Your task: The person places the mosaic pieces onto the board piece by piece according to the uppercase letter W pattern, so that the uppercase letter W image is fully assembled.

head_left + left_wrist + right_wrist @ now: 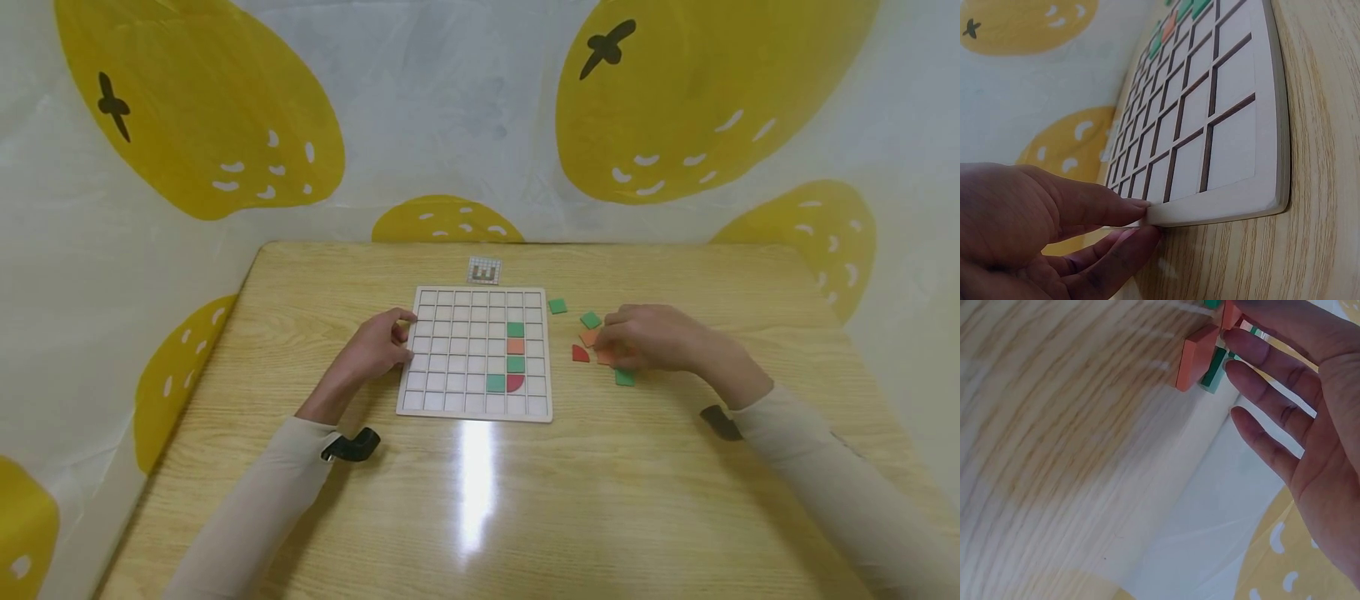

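Note:
My left hand (375,343) holds the left edge of a white grid board (456,363), its fingertips (1138,205) right at the rim. On the board's right side sit green squares, an orange square (516,346) and a red quarter-circle tile (514,382). To the board's right, my right hand (651,337) reaches over loose tiles, its fingers (1260,387) loosely extended in the right wrist view. Beside them are an orange tile (1197,357) and a green tile (1213,370). A red quarter-circle (581,353) lies left of the hand. Some tiles are partly hidden under it.
A small pattern card (484,270) lies behind the board. Loose green tiles, one (557,306) near the board's corner and another (624,377) by the right hand, rest on the wooden table (360,517). A lemon-print cloth (450,108) hangs behind the table.

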Demonstrator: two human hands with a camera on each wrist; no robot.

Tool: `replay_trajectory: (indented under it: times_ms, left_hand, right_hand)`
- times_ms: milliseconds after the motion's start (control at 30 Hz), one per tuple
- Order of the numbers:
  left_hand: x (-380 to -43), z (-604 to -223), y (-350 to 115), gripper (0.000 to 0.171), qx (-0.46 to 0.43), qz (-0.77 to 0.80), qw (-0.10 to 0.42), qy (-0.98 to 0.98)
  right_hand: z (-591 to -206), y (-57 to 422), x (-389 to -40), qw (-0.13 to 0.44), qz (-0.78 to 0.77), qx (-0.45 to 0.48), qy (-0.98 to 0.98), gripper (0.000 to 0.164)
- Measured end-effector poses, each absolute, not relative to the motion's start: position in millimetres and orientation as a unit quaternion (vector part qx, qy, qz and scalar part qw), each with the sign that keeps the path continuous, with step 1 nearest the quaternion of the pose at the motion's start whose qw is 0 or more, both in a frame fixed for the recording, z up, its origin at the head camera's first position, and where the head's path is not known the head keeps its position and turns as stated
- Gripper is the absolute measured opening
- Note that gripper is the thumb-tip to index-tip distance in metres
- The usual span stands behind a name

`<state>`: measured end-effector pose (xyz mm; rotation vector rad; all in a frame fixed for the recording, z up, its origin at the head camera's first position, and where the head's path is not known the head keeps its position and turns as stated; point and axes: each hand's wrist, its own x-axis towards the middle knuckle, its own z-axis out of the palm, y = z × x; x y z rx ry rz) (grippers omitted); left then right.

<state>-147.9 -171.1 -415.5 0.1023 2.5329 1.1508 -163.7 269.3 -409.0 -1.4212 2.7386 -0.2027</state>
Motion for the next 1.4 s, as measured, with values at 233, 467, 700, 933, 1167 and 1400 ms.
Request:
replay_trajectory:
  times_ms: [233, 467, 700, 933, 1167, 1400]
  left_hand:
    - [-147.8, -415.3, -171.2, 0.059, 0.035, 0.407, 0.179, 0.895]
    - [-147.0, -414.7, -170.7, 0.059, 0.033, 0.407, 0.179, 0.895]
    - [-147.3, -416.8, -170.6, 0.058, 0.033, 0.407, 0.179, 0.895]
    - [-147.7, -418.4, -170.8, 0.059, 0.032, 0.409, 0.179, 0.894]
    - [-147.3, -417.4, -170.3, 0.059, 0.031, 0.404, 0.178, 0.897]
    - [-147.6, -417.1, -170.4, 0.059, 0.032, 0.403, 0.177, 0.897]
  right_hand:
    - [-411.2, 268.0, -163.5, 0.010, -0.076, -0.465, 0.882, 0.016]
    - [-414.9, 265.6, -164.5, 0.006, -0.080, -0.469, 0.880, 0.014]
    - [-416.6, 264.3, -163.8, 0.006, -0.079, -0.455, 0.887, 0.015]
    - [-414.4, 259.7, -164.8, -0.004, -0.080, -0.448, 0.891, 0.013]
    - [-405.7, 250.9, -168.7, 0.004, -0.084, -0.430, 0.899, 0.013]
    - [-396.9, 240.2, -172.5, 0.034, -0.091, -0.422, 0.901, 0.014]
